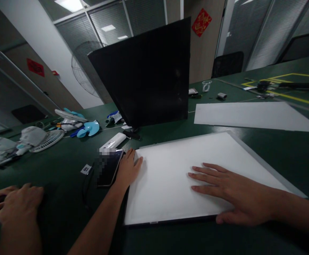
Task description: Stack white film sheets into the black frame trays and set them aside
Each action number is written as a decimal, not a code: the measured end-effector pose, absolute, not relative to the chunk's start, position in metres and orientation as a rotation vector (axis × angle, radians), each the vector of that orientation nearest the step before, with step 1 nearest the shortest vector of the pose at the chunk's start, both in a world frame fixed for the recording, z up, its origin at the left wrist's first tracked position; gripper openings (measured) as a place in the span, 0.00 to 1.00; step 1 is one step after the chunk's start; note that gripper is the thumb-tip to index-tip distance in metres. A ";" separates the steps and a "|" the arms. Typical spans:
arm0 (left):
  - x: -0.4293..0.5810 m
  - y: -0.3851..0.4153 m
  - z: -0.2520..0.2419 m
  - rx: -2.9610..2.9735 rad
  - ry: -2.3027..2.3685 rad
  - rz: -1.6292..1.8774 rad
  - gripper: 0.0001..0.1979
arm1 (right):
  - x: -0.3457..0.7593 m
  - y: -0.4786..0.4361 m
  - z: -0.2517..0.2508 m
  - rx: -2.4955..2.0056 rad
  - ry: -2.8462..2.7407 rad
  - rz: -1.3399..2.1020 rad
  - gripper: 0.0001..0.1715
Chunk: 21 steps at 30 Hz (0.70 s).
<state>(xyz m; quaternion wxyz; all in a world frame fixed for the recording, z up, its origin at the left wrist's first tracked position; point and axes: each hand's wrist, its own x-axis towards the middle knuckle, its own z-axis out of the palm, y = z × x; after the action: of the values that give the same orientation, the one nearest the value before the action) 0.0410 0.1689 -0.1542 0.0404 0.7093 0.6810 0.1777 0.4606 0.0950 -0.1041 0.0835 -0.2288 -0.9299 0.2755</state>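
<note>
A large white rectangular panel [170,177] with a thin dark edge lies flat on the green table in front of me. My left hand [129,168] rests at the panel's left edge, fingers stretched along it and thumb on the white face. Over the right part of the panel my right hand [231,191] lies spread flat, its thumb down by the near edge. Neither hand grips anything that shows. A translucent sheet edge [265,161] sticks out along the panel's right side. Just left of my left hand is a phone [112,168], partly blurred out.
A black screen panel [149,78] stands upright behind. Another white sheet [250,116] lies at the back right. Fan parts [89,129] and white housings [33,136] crowd the left. Another person's hands [18,202] rest at the lower left. A white box [113,141] sits beyond the phone.
</note>
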 end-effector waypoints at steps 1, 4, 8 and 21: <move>0.041 0.169 -0.155 2.181 2.083 0.538 0.33 | 0.460 0.095 -0.104 -0.664 -2.774 0.824 0.50; 0.042 0.168 -0.157 2.180 2.081 0.523 0.34 | 0.457 0.092 -0.105 -0.603 -2.778 0.811 0.52; 0.043 0.167 -0.153 2.153 2.084 0.471 0.36 | 0.453 0.086 -0.104 -0.602 -2.805 0.787 0.54; 0.041 0.170 -0.151 2.109 2.081 0.531 0.36 | 0.562 0.174 -0.146 -1.422 -2.375 0.269 0.38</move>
<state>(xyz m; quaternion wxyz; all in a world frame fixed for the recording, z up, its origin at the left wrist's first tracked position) 0.0413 0.1696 -0.1513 0.0659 0.6990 0.6900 0.1760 0.5624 0.1744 -0.1464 0.1795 -0.5029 -0.8401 0.0951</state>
